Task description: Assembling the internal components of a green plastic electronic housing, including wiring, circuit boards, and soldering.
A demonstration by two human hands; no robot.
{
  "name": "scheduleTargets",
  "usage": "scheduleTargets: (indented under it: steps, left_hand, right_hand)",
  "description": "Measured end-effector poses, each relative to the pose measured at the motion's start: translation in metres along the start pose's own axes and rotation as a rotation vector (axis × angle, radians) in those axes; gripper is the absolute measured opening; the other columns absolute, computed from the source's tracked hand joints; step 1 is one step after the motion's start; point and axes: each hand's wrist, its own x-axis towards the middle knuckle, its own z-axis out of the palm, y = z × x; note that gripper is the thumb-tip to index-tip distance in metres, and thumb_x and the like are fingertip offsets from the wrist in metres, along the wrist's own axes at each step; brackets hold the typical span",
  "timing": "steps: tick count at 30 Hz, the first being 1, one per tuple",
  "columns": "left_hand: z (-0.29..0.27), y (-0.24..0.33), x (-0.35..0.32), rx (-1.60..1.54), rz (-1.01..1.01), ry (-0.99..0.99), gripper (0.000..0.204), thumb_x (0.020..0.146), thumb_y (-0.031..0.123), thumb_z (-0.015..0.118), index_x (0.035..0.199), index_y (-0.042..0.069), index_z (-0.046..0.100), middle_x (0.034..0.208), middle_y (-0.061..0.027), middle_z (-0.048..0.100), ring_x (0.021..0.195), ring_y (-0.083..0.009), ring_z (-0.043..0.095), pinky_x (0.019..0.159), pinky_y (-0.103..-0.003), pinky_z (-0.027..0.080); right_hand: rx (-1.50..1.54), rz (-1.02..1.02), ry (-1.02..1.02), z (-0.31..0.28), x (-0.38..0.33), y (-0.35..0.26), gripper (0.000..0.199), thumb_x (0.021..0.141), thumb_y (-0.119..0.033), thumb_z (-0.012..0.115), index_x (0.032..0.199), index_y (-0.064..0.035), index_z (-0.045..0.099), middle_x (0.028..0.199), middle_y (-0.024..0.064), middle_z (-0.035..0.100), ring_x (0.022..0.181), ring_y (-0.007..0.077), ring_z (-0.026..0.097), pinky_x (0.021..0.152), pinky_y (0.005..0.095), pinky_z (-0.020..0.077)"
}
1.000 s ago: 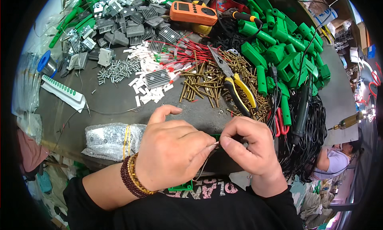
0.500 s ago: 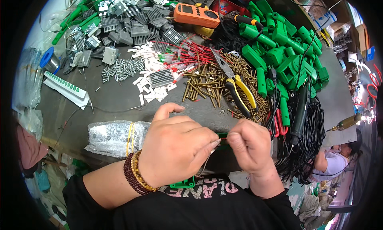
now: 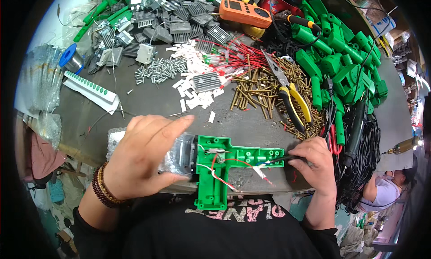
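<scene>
An open green plastic housing (image 3: 212,187) lies at the table's near edge, its narrow handle part pointing right. Inside run red and white wires; a white sleeve (image 3: 259,172) sits on one, and a frayed wire end hangs over the rim. My right hand (image 3: 315,162) pinches a black cable (image 3: 292,158) at the handle's end. To the housing's left, my left hand (image 3: 146,155) has its thumb and fingers apart, holding nothing. It is over a clear plastic-wrapped pack (image 3: 182,153), which it partly hides.
Yellow-black pliers (image 3: 287,95) lie on brass pins (image 3: 253,90). Behind are white sleeves (image 3: 193,97), screws (image 3: 157,70), grey finned parts (image 3: 182,27) and an orange meter (image 3: 244,13). Green housings (image 3: 339,57) and black cables (image 3: 359,146) crowd the right; another person (image 3: 381,189) sits beyond.
My hands, which were close together pinching a thin wire, have moved apart. The left has let go and opened; the right now grips the black cable. The housing is now uncovered, and the view has shifted.
</scene>
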Motion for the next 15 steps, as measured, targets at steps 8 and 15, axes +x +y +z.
scheduleTargets:
  steps: [8, 15]
  left_hand:
    - [-0.024, -0.012, 0.012, -0.013, -0.055, 0.095, 0.048, 0.077, 0.022, 0.079, 0.117, 0.001, 0.062, 0.103, -0.0145, 0.064, 0.096, -0.0326, 0.061, 0.086, -0.044, 0.048]
    - [-0.023, -0.034, 0.036, 0.129, -0.227, -0.028, 0.013, 0.081, 0.009, 0.07, 0.086, 0.0, 0.061, 0.082, -0.0145, 0.06, 0.077, -0.0324, 0.059, 0.069, -0.041, 0.048]
  right_hand:
    - [0.133, -0.071, 0.094, -0.032, 0.042, 0.018, 0.027, 0.079, -0.013, 0.077, 0.104, -0.0046, 0.071, 0.103, 0.0079, 0.07, 0.1, 0.0231, 0.064, 0.09, 0.0373, 0.0483]
    - [0.478, 0.297, 0.443, -0.023, 0.185, 0.103, 0.057, 0.09, -0.01, 0.072, 0.143, -0.0132, 0.051, 0.136, 0.0109, 0.054, 0.1, 0.0179, 0.063, 0.091, 0.0328, 0.0498]
